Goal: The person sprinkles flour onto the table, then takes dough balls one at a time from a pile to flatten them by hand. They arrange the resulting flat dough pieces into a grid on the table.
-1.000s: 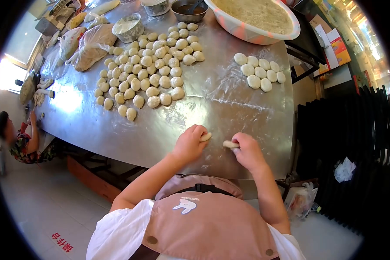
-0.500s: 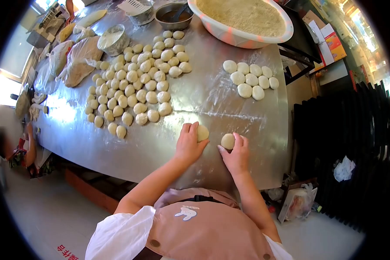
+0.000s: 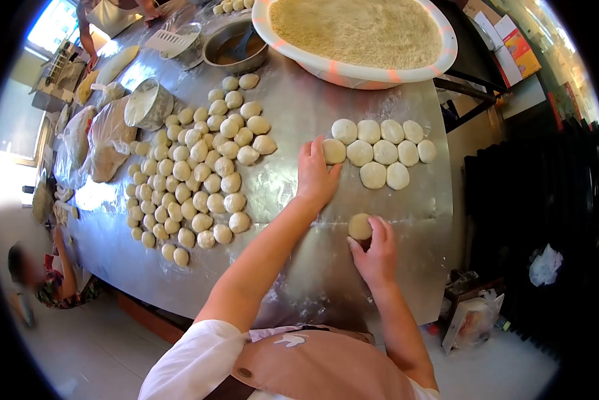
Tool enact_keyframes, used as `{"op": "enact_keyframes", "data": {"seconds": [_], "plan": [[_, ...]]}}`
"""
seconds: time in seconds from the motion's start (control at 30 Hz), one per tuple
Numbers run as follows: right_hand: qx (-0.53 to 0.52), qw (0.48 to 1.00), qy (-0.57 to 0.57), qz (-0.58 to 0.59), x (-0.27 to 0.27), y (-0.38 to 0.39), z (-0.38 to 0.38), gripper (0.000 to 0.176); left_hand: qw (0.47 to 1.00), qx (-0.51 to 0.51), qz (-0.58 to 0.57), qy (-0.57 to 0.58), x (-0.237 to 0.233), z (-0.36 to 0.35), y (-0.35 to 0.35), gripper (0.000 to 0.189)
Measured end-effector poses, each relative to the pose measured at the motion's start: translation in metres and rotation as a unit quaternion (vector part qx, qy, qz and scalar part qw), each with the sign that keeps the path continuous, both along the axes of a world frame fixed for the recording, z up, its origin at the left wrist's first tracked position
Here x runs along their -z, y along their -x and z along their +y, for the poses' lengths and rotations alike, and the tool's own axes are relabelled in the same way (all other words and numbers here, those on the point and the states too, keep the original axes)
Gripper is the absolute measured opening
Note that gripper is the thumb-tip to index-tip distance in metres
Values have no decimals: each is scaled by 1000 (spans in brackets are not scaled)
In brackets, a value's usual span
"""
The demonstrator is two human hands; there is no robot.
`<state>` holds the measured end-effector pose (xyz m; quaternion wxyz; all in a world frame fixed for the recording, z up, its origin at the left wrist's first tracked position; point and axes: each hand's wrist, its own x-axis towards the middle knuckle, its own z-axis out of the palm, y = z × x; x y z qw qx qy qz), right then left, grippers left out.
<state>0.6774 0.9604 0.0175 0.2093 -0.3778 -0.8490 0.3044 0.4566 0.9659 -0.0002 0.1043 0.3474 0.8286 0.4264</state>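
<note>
My left hand [image 3: 316, 175] is at the left end of a group of flattened dough rounds [image 3: 385, 152], its fingers against the leftmost round [image 3: 333, 151], which lies beside its neighbours. Nearer to me, my right hand [image 3: 377, 250] holds a dough round [image 3: 360, 227] between thumb and fingers, low over the metal table [image 3: 286, 233]. Many small dough balls [image 3: 199, 153] lie close together on the left part of the table.
A large white tub of crumbly powder [image 3: 356, 77] stands at the back right. Behind the balls are a metal bowl [image 3: 236, 57], a floury container [image 3: 149, 105] and bagged dough [image 3: 108, 140]. People are at the far left [image 3: 63, 273] and back left [image 3: 113, 17].
My left hand has moved forward with its dough round to the group of flattened rounds. My right hand, still with its round, has shifted slightly. The view has moved too.
</note>
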Motion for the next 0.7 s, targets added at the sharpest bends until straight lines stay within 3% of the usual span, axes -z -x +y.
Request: {"op": "enact_keyframes", "data": {"seconds": [0.2,0.3,0.4,0.53,0.7], "plan": [[5,997,-59,48,10,58,16,49,997,42,-59,33,-13,-7,15,69],[33,997,-31,59,16,72,19,44,997,45,37,47,2,-13,21,67],[32,997,6,65,23,79,16,42,991,63,-117,30,-6,-13,28,61],[27,995,-63,77,16,92,13,39,988,59,-136,36,-7,-11,32,52],[41,994,-61,80,29,92,25,37,984,60,-165,31,-5,-12,34,48]]}}
